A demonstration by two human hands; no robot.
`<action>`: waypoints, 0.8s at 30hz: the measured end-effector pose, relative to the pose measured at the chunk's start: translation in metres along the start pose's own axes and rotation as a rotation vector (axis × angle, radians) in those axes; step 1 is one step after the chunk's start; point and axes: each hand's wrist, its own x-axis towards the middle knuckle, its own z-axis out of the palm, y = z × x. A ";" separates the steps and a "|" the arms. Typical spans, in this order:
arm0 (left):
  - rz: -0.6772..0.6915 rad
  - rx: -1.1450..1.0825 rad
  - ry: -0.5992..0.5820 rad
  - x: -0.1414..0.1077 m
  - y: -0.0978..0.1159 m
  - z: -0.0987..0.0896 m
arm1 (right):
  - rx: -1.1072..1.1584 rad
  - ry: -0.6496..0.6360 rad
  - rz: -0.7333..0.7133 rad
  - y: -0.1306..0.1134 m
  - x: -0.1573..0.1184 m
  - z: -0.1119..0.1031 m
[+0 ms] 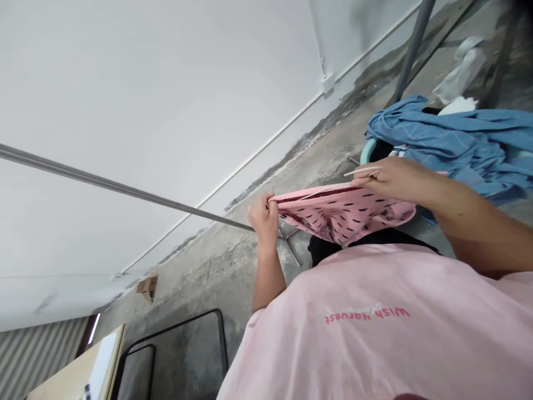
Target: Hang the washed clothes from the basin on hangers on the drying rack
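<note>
A pink garment with dark, seed-like marks is stretched between my two hands, in front of my pink shirt. My left hand is closed around one end of its upper edge. At the other end, my right hand pinches the same edge, and a thin white cord or strip passes by its fingers. The garment's opening shows as a dark red gap along the top, and its lower part hangs down in folds.
Blue cloth lies heaped over a light-blue basin at the right. A grey metal pole rises at the left. A black frame, a table and a cardboard box are at lower left.
</note>
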 end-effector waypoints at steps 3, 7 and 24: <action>0.045 -0.104 -0.046 -0.005 0.015 0.002 | -0.060 -0.044 0.113 -0.020 0.001 0.004; 0.282 -0.189 -0.190 -0.010 0.030 -0.003 | -0.019 0.121 0.037 -0.029 -0.003 0.000; -0.515 -0.440 0.100 -0.034 -0.035 0.039 | -0.024 0.291 -0.024 0.001 -0.017 -0.013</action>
